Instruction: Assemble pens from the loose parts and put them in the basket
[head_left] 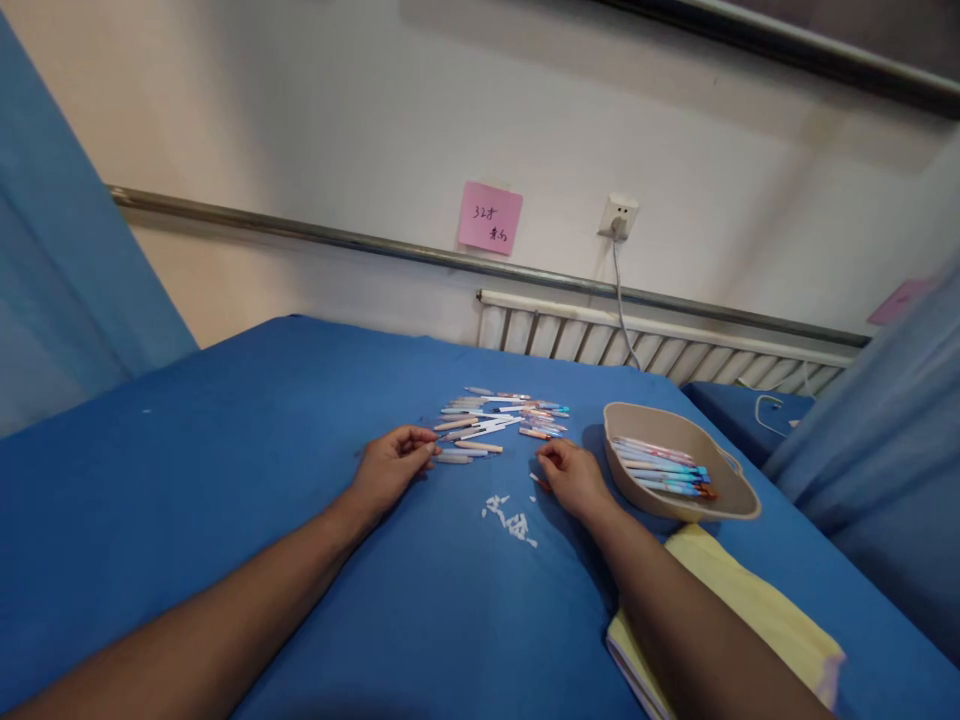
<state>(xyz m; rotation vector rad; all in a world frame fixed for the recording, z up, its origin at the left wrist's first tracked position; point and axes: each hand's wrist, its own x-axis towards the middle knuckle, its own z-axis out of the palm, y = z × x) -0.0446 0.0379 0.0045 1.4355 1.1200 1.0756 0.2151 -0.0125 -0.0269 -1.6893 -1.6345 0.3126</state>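
My left hand (394, 465) rests at the left edge of a loose pile of pen parts (487, 425), thumb and forefinger pinched together by the barrel ends. Whatever lies between those fingertips is too small to make out. To the right of the pile, my right hand (574, 480) has its fingers curled. A short white and orange-brown pen part (539, 482) sticks out below them, its other end hidden by the hand. Several small white plastic pieces (516, 525) lie scattered on the blue cloth between my forearms.
A beige basket (739, 500) with several pens (660, 465) in it stands right of my right hand. A folded yellow cloth (739, 590) lies under my right forearm. Blue sheeting (225, 450) covers the table; behind it are a radiator (577, 335) and a plugged-in cable (620, 290).
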